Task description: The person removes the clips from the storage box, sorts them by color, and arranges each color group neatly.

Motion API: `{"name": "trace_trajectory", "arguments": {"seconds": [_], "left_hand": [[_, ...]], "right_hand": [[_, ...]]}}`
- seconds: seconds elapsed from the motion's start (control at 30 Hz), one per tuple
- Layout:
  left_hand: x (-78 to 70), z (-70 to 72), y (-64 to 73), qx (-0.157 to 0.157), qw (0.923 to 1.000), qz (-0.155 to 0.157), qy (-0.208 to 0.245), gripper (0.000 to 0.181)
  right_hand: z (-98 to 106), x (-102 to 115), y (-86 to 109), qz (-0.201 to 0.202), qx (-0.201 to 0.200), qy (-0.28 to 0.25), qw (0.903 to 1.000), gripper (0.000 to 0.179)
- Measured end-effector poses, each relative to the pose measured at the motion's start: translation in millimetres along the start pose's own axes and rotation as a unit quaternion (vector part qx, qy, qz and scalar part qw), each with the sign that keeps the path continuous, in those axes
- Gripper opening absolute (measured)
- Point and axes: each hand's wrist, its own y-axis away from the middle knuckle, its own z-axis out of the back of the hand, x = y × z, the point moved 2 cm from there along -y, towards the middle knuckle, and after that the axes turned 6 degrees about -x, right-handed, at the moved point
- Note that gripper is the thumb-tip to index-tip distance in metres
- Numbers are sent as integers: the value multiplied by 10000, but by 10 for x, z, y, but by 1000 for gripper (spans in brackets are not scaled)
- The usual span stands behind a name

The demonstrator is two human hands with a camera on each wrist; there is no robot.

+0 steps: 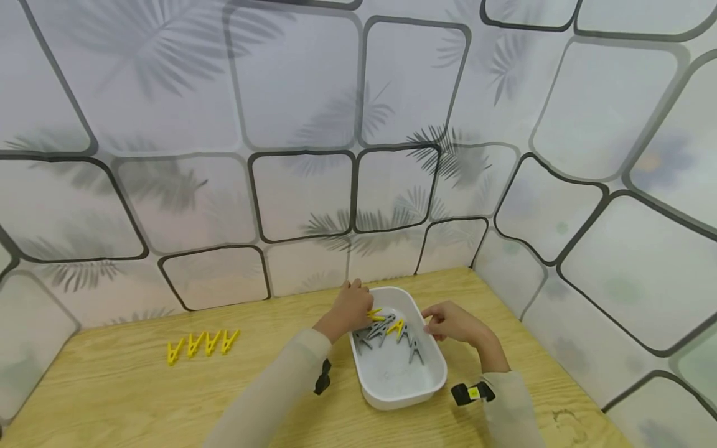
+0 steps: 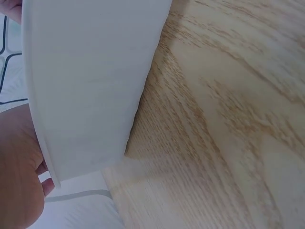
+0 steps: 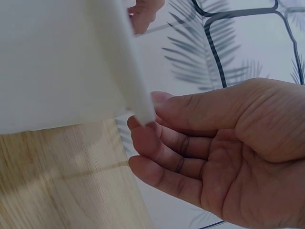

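Note:
A white plastic tub holds several grey clothespins and a couple of yellow ones, one of them a yellow clothespin near the middle. My left hand reaches over the tub's left rim, beside another yellow clothespin that shows at its fingers. Its fingertips are hidden behind the tub wall in the left wrist view, so I cannot tell whether they grip that clothespin. On the opposite side my right hand holds the tub's rim between thumb and fingers.
Several yellow clothespins lie in a row on the wooden table, left of the tub. A patterned wall covering rises behind the table and along its right side. Dark straps with cameras sit on the wrists.

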Motion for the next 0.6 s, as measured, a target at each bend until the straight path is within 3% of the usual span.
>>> {"name": "trace_trajectory", "arguments": {"seconds": [0.1, 0.3, 0.43, 0.6], "left_hand": [[31, 5, 31, -189, 9988, -33, 442, 16], [66, 17, 68, -499, 9955, -83, 807, 17], [81, 41, 115, -1073, 9879, -13, 1120, 18], [96, 108, 173, -1888, 9715, 1, 1435, 21]], "right_hand": [[-6, 8, 2, 9, 13, -8, 10000, 35], [-15, 19, 8, -6, -8, -81, 10000, 35], [-24, 12, 11, -48, -3, -67, 10000, 35], [-16, 10, 11, -74, -1, -9, 10000, 34]]}}
